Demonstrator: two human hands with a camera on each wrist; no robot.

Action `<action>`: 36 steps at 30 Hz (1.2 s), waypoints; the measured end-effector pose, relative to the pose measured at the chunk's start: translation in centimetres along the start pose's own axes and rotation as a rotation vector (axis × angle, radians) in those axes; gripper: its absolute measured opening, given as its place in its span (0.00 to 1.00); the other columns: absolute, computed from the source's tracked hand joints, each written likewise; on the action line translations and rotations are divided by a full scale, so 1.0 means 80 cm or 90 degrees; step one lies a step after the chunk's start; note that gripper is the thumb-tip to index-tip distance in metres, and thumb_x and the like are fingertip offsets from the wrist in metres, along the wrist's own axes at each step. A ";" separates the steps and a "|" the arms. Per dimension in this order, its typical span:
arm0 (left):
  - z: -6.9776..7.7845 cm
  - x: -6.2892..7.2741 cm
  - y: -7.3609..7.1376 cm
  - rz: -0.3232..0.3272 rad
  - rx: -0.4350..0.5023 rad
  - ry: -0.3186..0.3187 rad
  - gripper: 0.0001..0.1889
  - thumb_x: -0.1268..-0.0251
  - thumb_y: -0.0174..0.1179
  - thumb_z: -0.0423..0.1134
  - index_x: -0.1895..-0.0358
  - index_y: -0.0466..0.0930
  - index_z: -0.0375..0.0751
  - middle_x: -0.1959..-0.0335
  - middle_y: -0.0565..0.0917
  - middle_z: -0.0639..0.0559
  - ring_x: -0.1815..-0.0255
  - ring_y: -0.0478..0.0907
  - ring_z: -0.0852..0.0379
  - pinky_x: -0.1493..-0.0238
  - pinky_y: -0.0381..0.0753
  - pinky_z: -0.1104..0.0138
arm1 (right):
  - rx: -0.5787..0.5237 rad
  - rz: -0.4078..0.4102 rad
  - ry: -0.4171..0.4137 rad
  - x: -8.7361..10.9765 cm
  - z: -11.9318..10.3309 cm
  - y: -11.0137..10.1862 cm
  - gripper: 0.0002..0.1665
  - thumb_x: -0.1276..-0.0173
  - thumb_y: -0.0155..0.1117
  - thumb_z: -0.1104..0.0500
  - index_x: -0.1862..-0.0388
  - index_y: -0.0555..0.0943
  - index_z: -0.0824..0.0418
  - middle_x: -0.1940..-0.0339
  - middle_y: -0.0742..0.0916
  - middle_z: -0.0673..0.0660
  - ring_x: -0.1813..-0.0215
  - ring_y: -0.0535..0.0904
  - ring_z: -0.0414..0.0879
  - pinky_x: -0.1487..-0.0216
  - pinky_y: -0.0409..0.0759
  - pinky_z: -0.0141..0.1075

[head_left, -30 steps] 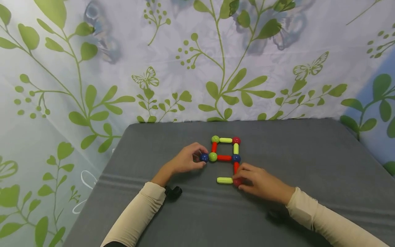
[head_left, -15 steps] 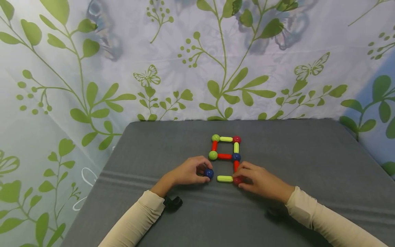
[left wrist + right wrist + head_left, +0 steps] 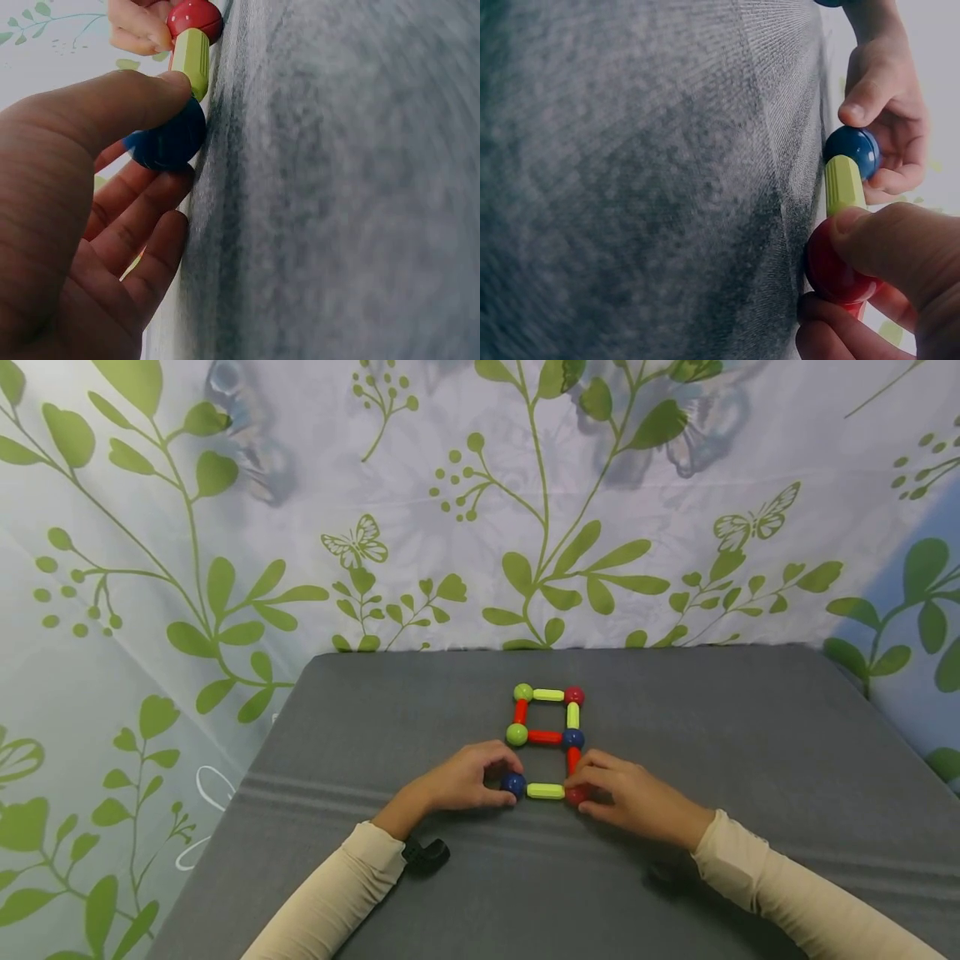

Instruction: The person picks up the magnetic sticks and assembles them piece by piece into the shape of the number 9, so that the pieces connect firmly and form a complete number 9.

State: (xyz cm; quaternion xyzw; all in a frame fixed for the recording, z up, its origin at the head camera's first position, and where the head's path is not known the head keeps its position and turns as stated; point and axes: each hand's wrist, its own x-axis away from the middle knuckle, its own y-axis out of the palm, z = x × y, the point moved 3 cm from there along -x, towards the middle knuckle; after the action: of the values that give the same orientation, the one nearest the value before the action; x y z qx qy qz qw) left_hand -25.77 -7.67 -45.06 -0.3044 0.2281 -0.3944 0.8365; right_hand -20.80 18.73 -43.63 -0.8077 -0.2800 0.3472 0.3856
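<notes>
My left hand (image 3: 468,778) pinches a blue ball (image 3: 169,139) between thumb and fingers, at the left end of a yellow-green rod (image 3: 545,791). At that rod's right end, my right hand (image 3: 637,793) holds a red ball (image 3: 840,262) with thumb and fingertips. A red rod (image 3: 573,760) runs from the red ball up to a second blue ball (image 3: 573,738). Beyond it lies a square of red and yellow-green rods, with green balls (image 3: 517,735) on its left corners and another red ball (image 3: 574,695) at the far right corner.
The pieces lie on a grey cloth-covered table (image 3: 712,727). A black strap-like piece (image 3: 427,857) shows beside the left wrist. Behind the table hangs a pale curtain (image 3: 420,485) printed with leaves and butterflies.
My left hand has carried the blue ball from beside the near green ball toward me, then right to the free end of the yellow-green rod. My right hand has stayed at the red ball.
</notes>
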 end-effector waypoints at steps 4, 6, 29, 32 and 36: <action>0.002 -0.001 0.001 -0.001 -0.008 0.003 0.18 0.42 0.76 0.36 0.49 0.80 0.46 0.55 0.78 0.59 0.53 0.77 0.65 0.48 0.78 0.69 | 0.001 -0.002 0.006 0.000 -0.001 -0.001 0.23 0.41 0.79 0.64 0.48 0.84 0.52 0.53 0.78 0.45 0.56 0.78 0.36 0.58 0.81 0.32; 0.003 -0.002 0.002 -0.003 -0.010 0.003 0.18 0.42 0.76 0.36 0.49 0.80 0.46 0.55 0.79 0.59 0.53 0.77 0.65 0.48 0.78 0.69 | 0.002 -0.001 0.007 0.001 -0.001 -0.001 0.23 0.41 0.79 0.64 0.48 0.84 0.52 0.53 0.78 0.45 0.56 0.78 0.36 0.58 0.81 0.32; 0.010 -0.012 -0.016 0.037 -0.050 0.014 0.19 0.37 0.73 0.40 0.46 0.81 0.40 0.50 0.80 0.51 0.50 0.80 0.54 0.48 0.80 0.61 | -0.004 0.000 0.029 0.010 -0.002 -0.001 0.22 0.40 0.79 0.62 0.48 0.84 0.50 0.51 0.78 0.43 0.56 0.78 0.37 0.57 0.82 0.33; 0.004 -0.021 -0.030 0.098 -0.107 -0.011 0.19 0.33 0.69 0.40 0.42 0.80 0.40 0.46 0.78 0.46 0.48 0.79 0.50 0.51 0.80 0.59 | -0.006 0.000 0.030 0.011 -0.002 -0.003 0.23 0.40 0.79 0.62 0.47 0.83 0.50 0.51 0.78 0.43 0.56 0.78 0.37 0.58 0.81 0.33; -0.007 -0.032 -0.038 0.132 -0.152 -0.048 0.16 0.31 0.68 0.38 0.42 0.82 0.41 0.46 0.77 0.45 0.49 0.79 0.51 0.53 0.80 0.61 | -0.012 0.000 0.024 0.011 -0.003 -0.003 0.23 0.40 0.79 0.63 0.47 0.83 0.50 0.51 0.78 0.44 0.56 0.77 0.37 0.59 0.81 0.33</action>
State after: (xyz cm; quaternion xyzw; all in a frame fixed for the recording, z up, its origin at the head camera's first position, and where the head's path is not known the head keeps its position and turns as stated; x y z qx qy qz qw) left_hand -29.22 -7.39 -43.01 -0.3913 0.2723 -0.2645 0.8383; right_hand -20.12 19.38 -43.59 -0.8176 -0.2759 0.3296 0.3830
